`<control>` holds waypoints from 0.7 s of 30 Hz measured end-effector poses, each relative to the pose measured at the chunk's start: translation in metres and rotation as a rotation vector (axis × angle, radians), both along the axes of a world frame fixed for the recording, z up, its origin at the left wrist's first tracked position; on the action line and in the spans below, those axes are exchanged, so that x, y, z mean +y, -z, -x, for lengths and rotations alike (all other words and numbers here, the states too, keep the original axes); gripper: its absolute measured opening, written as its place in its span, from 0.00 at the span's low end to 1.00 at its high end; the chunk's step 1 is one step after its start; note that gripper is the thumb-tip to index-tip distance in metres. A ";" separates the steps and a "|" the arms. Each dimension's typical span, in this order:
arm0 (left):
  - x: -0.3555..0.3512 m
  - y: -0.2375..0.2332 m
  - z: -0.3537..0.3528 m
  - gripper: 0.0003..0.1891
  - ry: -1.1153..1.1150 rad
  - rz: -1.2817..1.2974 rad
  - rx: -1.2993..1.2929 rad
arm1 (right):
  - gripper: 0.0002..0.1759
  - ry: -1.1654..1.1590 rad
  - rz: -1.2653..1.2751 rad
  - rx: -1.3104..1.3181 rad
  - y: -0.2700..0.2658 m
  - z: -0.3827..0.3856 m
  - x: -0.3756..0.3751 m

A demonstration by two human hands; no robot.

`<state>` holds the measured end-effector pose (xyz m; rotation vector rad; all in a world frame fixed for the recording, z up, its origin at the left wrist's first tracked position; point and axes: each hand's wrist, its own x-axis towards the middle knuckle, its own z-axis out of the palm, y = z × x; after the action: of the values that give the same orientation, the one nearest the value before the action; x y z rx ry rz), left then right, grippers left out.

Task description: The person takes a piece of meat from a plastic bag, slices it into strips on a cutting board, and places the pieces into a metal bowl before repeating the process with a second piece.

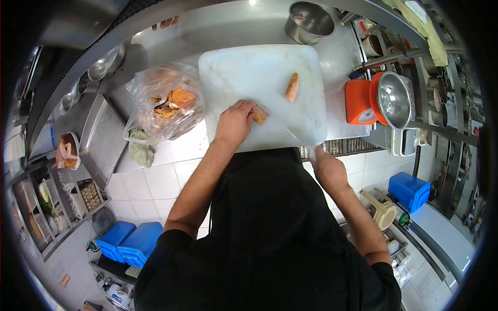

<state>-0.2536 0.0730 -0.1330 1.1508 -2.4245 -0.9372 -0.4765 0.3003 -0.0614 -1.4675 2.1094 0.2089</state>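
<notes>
On the white cutting board (249, 65) my left hand (236, 120) holds down a small piece of browned meat (260, 116) with bent fingers. My right hand (330, 168), near the board's front right corner, is closed around the handle of a knife. The thin knife blade (291, 133) slants up and left across the board, its tip end close to the held piece and my left fingertips. Another browned, pale-sided piece of meat (292, 88) lies apart at the right. Left of the board sits an open clear plastic bag (179, 78) with orange-brown pieces (181, 97) inside.
A steel pot (310, 23) stands behind the board. To the right is an orange scale (359, 101) with a steel bowl (395, 98). A green cloth (140, 149) and a metal tray (101, 136) are at the left. Another person's fingers (166, 23) show at the far edge.
</notes>
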 end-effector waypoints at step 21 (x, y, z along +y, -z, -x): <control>-0.008 0.008 -0.005 0.13 0.063 0.078 0.074 | 0.21 0.002 -0.026 -0.109 -0.015 0.012 -0.003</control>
<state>-0.2485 0.0654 -0.1407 1.0004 -2.4278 -0.8790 -0.4888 0.2973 -0.0463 -1.4290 2.0132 0.1516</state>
